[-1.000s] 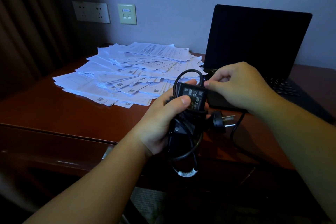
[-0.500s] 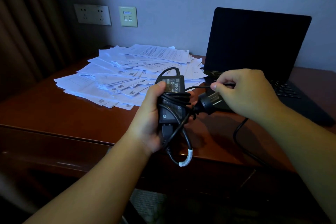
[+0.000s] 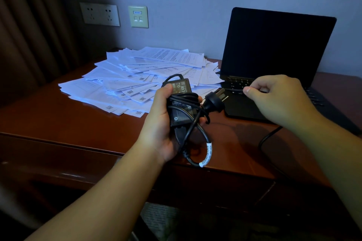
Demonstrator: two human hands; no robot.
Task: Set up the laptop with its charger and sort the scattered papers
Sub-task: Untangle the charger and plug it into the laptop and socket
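Left hand (image 3: pixel 162 123) grips the charger brick (image 3: pixel 181 101), fingers curled round it and round the cable (image 3: pixel 195 133) wound over it; the bundle is held above the front edge of the surface (image 3: pixel 58 121), not resting on it. The wall plug (image 3: pixel 214 100) juts from the right side of the bundle, prongs toward the laptop (image 3: pixel 274 60). Right hand (image 3: pixel 282 100) is over the keyboard deck, thumb and forefinger pinching a thin lead (image 3: pixel 234 89) drawn level from the bundle; the other fingers are curled in.

Step in hand, as judged: unwinding the cable so each end can reach its port. To do it well, the left hand should hold the brick steady while the right draws the lead off one turn at a time; pulling against the crossed loops would tighten them. The plug should be freed before the lower loop with the white tag (image 3: pixel 207 154), since it sits across the wraps. The laptop stands open at right, screen dark; whether anything is plugged into it cannot be told. The wall socket (image 3: pixel 100 14) is at rear left, well apart from the laptop, so the full cable length will likely be wanted.

Papers (image 3: pixel 137 82) lie fanned and overlapping on the surface, left of the laptop, unsorted. Containers: none seen; nothing holds the sheets.
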